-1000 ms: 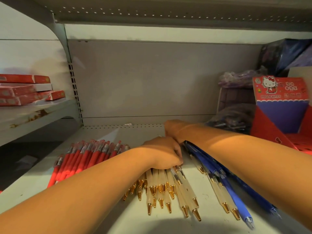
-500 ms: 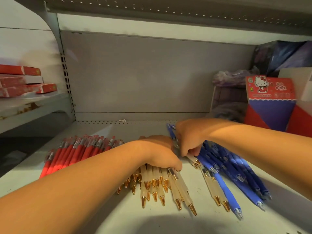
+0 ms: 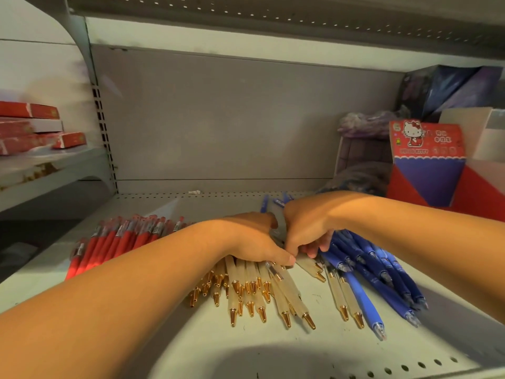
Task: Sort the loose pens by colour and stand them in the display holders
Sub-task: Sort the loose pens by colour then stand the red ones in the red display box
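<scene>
Three loose heaps lie on the shelf: red pens (image 3: 114, 242) at the left, cream pens with gold tips (image 3: 246, 285) in the middle, blue pens (image 3: 382, 272) at the right. My left hand (image 3: 254, 242) rests palm down on the upper ends of the cream pens. Touching it on the right, my right hand (image 3: 306, 231) has its fingers curled round a few pens. Blue ends (image 3: 278, 202) stick out behind that hand and a cream pen (image 3: 311, 266) shows below its fingers. Two cream pens (image 3: 343, 294) lie against the blue heap. A red Hello Kitty display holder (image 3: 426, 165) stands at the back right.
Dark boxes and bagged goods (image 3: 366, 124) crowd the back right corner beside the holder. Red flat boxes (image 3: 30, 129) are stacked on the neighbouring shelf at the left. The upper shelf (image 3: 273, 17) hangs low overhead. The perforated front edge (image 3: 410, 367) is near me.
My right hand has drawn back from behind my left hand towards the blue heap and curled round pens, uncovering the blue pens. My left hand stays on the cream pens.
</scene>
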Demonstrator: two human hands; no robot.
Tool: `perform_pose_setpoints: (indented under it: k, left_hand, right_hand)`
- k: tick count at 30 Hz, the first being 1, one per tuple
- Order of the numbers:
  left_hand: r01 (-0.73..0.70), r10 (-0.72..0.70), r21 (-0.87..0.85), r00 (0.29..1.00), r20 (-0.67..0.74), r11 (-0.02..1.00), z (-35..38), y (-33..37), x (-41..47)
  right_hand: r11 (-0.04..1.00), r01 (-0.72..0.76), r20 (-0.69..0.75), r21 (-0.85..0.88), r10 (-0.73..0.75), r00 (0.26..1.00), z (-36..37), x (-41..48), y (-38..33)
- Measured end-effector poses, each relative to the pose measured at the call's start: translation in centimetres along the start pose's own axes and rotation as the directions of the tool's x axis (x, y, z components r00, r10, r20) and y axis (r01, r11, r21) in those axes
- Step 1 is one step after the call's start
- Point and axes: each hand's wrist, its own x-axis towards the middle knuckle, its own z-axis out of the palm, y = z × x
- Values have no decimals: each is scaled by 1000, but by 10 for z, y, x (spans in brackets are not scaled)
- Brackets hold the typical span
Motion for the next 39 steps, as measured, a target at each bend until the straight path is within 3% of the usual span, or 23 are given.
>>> perform_pose_setpoints:
  k: [7, 12, 17, 19, 27, 35, 39]
  left_hand:
    - [-89, 89, -4, 994, 56, 996, 0, -2, 0]
    - [-105, 96, 87, 990, 102, 991, -1, -3, 4]
    - [-40, 26, 163, 996, 89, 986, 0, -1, 3]
    - [-13, 1, 186, 998, 62, 982, 2, 2, 3]
    - [12, -12, 100, 1000, -2, 995, 3, 3, 1]
    - [46, -45, 53, 999, -20, 998, 4, -2, 6]
    - [38, -39, -32, 999, -12, 999, 0, -5, 3]
  right_hand:
    - [964, 14, 83, 267, -37, 996, -3, -16, 10]
    - [991, -16, -75, -136, 5, 997, 10, -42, 17]
    - [893, -23, -176, -450, -64, 982, 27, -69, 19]
    - [869, -43, -185, -492, -56, 981, 33, -70, 18]
    - [963, -53, -161, -266, 10, 987, 38, -61, 14]
    - [1000, 20, -32, 14, -20, 999, 34, -54, 20]
    - [976, 89, -99, 198, -70, 993, 25, -55, 29]
